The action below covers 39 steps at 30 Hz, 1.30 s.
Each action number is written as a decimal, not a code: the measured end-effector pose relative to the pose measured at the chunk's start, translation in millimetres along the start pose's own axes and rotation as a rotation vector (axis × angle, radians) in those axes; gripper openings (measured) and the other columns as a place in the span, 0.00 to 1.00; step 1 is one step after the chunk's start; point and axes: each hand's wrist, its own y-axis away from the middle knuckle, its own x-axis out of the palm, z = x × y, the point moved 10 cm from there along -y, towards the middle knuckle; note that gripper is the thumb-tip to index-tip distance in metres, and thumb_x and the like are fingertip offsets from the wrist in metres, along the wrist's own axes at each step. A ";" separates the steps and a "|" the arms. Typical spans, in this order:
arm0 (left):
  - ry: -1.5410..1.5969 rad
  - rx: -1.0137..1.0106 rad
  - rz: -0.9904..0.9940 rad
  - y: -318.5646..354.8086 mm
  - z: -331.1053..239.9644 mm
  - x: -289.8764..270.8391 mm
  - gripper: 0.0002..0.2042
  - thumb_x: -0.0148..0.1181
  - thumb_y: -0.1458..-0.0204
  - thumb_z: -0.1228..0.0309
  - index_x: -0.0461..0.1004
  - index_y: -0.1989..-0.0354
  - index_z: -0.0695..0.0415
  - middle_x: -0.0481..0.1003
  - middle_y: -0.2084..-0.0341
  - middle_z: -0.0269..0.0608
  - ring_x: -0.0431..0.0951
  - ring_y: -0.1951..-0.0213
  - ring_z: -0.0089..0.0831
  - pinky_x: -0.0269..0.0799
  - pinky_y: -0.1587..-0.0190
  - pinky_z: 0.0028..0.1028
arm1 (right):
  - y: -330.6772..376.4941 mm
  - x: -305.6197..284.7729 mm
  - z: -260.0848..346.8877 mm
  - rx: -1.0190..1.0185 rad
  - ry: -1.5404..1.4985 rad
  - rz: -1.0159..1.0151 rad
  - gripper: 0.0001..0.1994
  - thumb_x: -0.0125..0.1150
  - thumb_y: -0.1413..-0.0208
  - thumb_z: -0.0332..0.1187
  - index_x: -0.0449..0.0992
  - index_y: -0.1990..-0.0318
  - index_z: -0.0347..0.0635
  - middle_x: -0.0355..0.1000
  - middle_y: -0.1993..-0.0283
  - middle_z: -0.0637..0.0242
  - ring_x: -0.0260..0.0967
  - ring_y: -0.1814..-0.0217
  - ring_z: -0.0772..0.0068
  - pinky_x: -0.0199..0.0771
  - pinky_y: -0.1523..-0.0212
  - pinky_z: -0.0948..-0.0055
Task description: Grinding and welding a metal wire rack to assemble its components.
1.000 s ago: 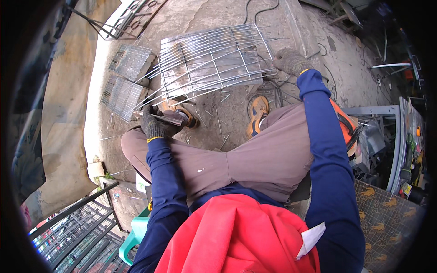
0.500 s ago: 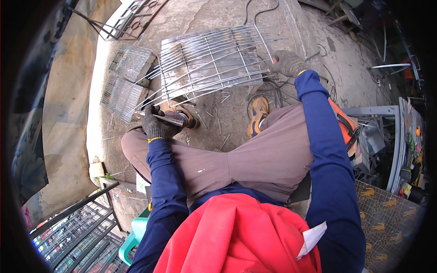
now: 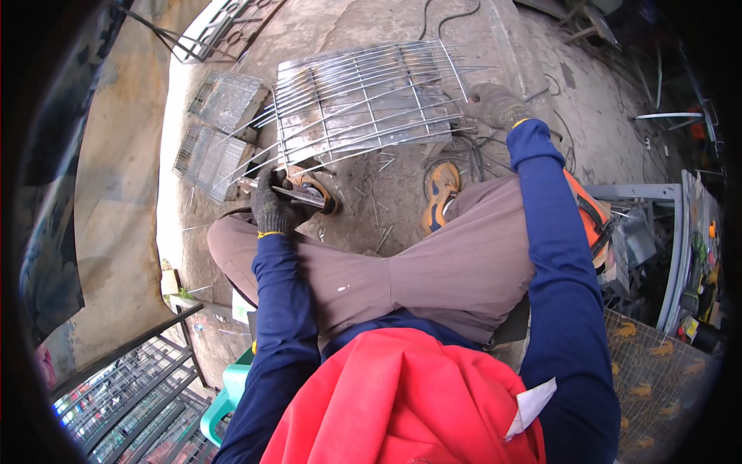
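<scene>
A grid of welded metal rods (image 3: 371, 108) lies over a flat metal plate (image 3: 421, 138) on the ground in front of my feet, its loose rod ends sticking out at both sides. My right hand (image 3: 498, 107), in a dark knitted glove, is closed at the grid's right edge, its fingertips against the end rod. Also gloved, my left hand (image 3: 270, 205) is by my left knee, below the grid's lower left corner. Its fingers wrap round a slim grey metal bar (image 3: 297, 196) that points right, over my left shoe; its kind is unclear.
Two stacks of smaller wire mesh (image 3: 209, 158) sit left of the grid. Rod offcuts (image 3: 379, 209) litter the ground between my shoes. Black cables (image 3: 475, 151) coil at the right. An orange-and-black thing (image 3: 591, 220) and a grey metal frame (image 3: 672, 232) stand beside my right leg.
The whole view has shifted slightly. My left hand and its metal bar have moved a little to the right and up. My right hand stays at the grid's edge.
</scene>
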 end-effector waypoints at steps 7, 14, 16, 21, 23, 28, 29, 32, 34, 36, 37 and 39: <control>0.143 -0.261 0.084 -14.3 28.1 -5.7 0.06 0.61 0.46 0.68 0.75 0.63 0.55 0.77 0.74 0.36 0.75 0.76 0.28 0.73 0.73 0.23 | 3.6 -2.4 17.2 -0.098 0.038 0.109 0.21 0.59 0.50 0.45 0.77 0.52 0.43 0.75 0.51 0.51 0.72 0.47 0.52 0.70 0.46 0.60; 0.129 0.016 -0.043 5.9 -5.1 -5.6 0.10 0.65 0.47 0.63 0.69 0.69 0.51 0.67 0.82 0.29 0.67 0.83 0.22 0.63 0.83 0.22 | 8.4 -11.2 3.1 -0.053 0.028 0.008 0.16 0.60 0.49 0.42 0.78 0.56 0.44 0.75 0.54 0.50 0.72 0.49 0.52 0.70 0.47 0.58; 0.190 0.029 -0.060 -0.3 -5.6 -12.6 0.10 0.65 0.47 0.64 0.69 0.69 0.51 0.67 0.82 0.30 0.66 0.83 0.23 0.64 0.83 0.24 | 7.2 -6.8 -5.3 -0.050 0.017 0.026 0.16 0.61 0.49 0.41 0.78 0.56 0.43 0.75 0.55 0.51 0.73 0.49 0.51 0.70 0.48 0.58; 0.160 -0.005 -0.129 5.7 -6.0 -10.1 0.07 0.61 0.44 0.65 0.70 0.66 0.51 0.69 0.78 0.29 0.69 0.79 0.23 0.65 0.79 0.25 | 4.0 -0.3 -14.8 -0.041 0.023 0.019 0.14 0.62 0.49 0.40 0.79 0.57 0.44 0.76 0.55 0.54 0.74 0.51 0.54 0.71 0.49 0.61; 0.141 -0.023 -0.135 3.9 -6.5 -14.0 0.08 0.62 0.46 0.63 0.71 0.67 0.52 0.70 0.80 0.33 0.69 0.80 0.28 0.68 0.77 0.29 | 2.3 0.1 -12.9 -0.055 0.017 0.039 0.15 0.62 0.48 0.41 0.79 0.56 0.45 0.76 0.53 0.52 0.73 0.50 0.51 0.71 0.48 0.59; 0.117 -0.020 -0.159 5.8 -10.5 -15.4 0.08 0.62 0.47 0.62 0.71 0.66 0.51 0.70 0.79 0.33 0.69 0.79 0.28 0.68 0.76 0.30 | 6.0 -0.5 -1.9 -0.057 0.082 0.045 0.16 0.60 0.47 0.42 0.78 0.54 0.45 0.75 0.51 0.52 0.72 0.47 0.51 0.69 0.46 0.58; 0.139 0.005 -0.168 -1.6 -10.2 -23.2 0.08 0.62 0.47 0.62 0.71 0.66 0.51 0.70 0.79 0.33 0.69 0.78 0.29 0.68 0.75 0.30 | 5.3 -0.1 1.7 -0.068 0.095 0.047 0.16 0.59 0.47 0.42 0.78 0.53 0.45 0.75 0.51 0.52 0.71 0.46 0.51 0.69 0.45 0.58; 0.196 -0.035 -0.132 1.7 -2.3 -14.6 0.08 0.61 0.47 0.63 0.72 0.64 0.50 0.70 0.77 0.34 0.70 0.76 0.29 0.68 0.73 0.30 | 6.5 0.7 -7.2 -0.070 0.114 0.047 0.16 0.58 0.45 0.42 0.77 0.52 0.46 0.74 0.49 0.52 0.70 0.44 0.51 0.68 0.44 0.58; 0.245 -0.059 -0.056 -2.7 0.8 -8.5 0.08 0.60 0.47 0.64 0.73 0.62 0.51 0.70 0.77 0.34 0.71 0.75 0.30 0.69 0.71 0.30 | 6.4 1.6 -10.9 -0.043 0.111 0.083 0.16 0.57 0.45 0.42 0.77 0.52 0.46 0.73 0.49 0.52 0.70 0.44 0.51 0.67 0.43 0.58; 0.262 -0.052 -0.057 -2.8 -0.5 -9.6 0.07 0.60 0.47 0.64 0.74 0.63 0.51 0.70 0.77 0.34 0.71 0.75 0.30 0.69 0.70 0.30 | 7.6 4.4 -13.5 -0.010 0.107 0.119 0.16 0.57 0.45 0.42 0.77 0.52 0.46 0.73 0.48 0.52 0.69 0.43 0.50 0.67 0.43 0.58; 0.276 -0.047 -0.055 -1.3 -1.6 -8.0 0.07 0.60 0.47 0.64 0.74 0.63 0.52 0.70 0.78 0.34 0.71 0.75 0.30 0.70 0.70 0.30 | 8.5 4.6 -9.8 -0.029 0.116 0.102 0.16 0.56 0.45 0.42 0.77 0.52 0.46 0.73 0.47 0.52 0.69 0.43 0.50 0.67 0.43 0.58; 0.284 -0.070 -0.042 -3.1 -2.5 -10.2 0.06 0.59 0.46 0.66 0.75 0.64 0.53 0.71 0.77 0.34 0.71 0.75 0.29 0.70 0.70 0.29 | 9.3 5.5 -6.7 -0.044 0.129 0.086 0.17 0.56 0.44 0.42 0.77 0.52 0.46 0.72 0.47 0.52 0.68 0.43 0.50 0.67 0.42 0.58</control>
